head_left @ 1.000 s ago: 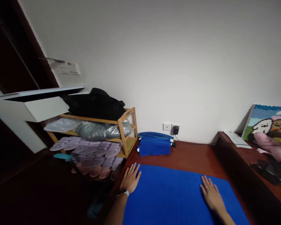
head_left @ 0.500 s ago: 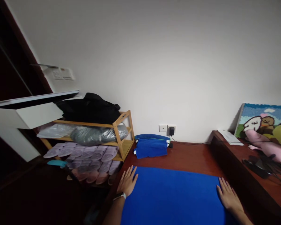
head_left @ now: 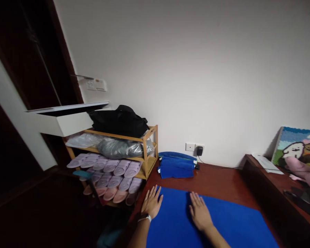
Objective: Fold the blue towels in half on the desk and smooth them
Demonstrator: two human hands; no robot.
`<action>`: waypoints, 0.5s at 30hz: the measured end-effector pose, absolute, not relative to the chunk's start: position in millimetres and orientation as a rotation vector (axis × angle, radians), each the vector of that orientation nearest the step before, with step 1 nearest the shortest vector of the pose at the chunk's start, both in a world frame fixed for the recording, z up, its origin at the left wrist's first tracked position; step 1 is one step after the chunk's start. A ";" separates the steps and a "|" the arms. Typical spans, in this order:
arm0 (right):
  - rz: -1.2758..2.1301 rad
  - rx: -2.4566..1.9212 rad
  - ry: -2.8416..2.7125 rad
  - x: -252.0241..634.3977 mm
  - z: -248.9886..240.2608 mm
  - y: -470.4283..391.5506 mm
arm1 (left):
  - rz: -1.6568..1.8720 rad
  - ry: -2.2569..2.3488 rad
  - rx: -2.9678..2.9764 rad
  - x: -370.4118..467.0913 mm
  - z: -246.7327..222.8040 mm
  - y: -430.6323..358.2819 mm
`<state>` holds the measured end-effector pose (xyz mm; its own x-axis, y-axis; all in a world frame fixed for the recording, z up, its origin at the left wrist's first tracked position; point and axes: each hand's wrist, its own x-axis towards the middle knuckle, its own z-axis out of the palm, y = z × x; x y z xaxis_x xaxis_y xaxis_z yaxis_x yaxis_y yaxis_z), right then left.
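Observation:
A blue cloth [head_left: 175, 220] lies spread flat over the reddish-brown wooden table [head_left: 222, 181], its near part running out of the picture. My left hand [head_left: 152, 203], with a watch at the wrist, rests with fingers stretched out at the cloth's far left corner. Over the cloth's far edge, left of its middle, is my right hand [head_left: 200, 212], palm down, fingers extended; whether it presses on the fabric I cannot tell. Beyond the hands, against the wall, sits a stack of folded blue cloths [head_left: 177, 166] with white tags.
Left stands a wooden shoe rack [head_left: 145, 151] bearing a black bag [head_left: 120, 122], plastic-wrapped bundles and several slippers [head_left: 121, 167]. A plugged-in adapter [head_left: 199, 150] trails a cable right. On the raised ledge are a pink plush toy [head_left: 299, 168], paper [head_left: 268, 164] and a fluffy picture [head_left: 297, 146].
My right hand has moved left from the cloth's far right corner toward its middle. My left hand stays at the left corner. The view has turned slightly left.

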<state>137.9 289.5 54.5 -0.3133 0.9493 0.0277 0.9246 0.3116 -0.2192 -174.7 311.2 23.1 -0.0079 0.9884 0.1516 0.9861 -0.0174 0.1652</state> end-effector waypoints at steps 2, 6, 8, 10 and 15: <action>0.419 -1.587 -2.471 85.7 60.2 287.5 | 0.377 2.194 2.212 -175.8 18.4 311.8; 0.584 -1.520 -2.489 49.1 62.2 289.4 | 0.385 2.200 2.221 -178.0 12.7 313.7; 0.566 -1.556 -2.464 65.6 57.5 291.3 | 0.369 2.198 2.225 -178.1 14.0 313.9; 0.522 -1.635 -2.419 104.1 49.1 292.5 | 0.350 2.194 2.231 -177.6 17.3 313.9; 0.328 -2.064 -2.182 275.5 12.4 290.3 | 0.311 2.199 2.225 -177.0 22.4 315.4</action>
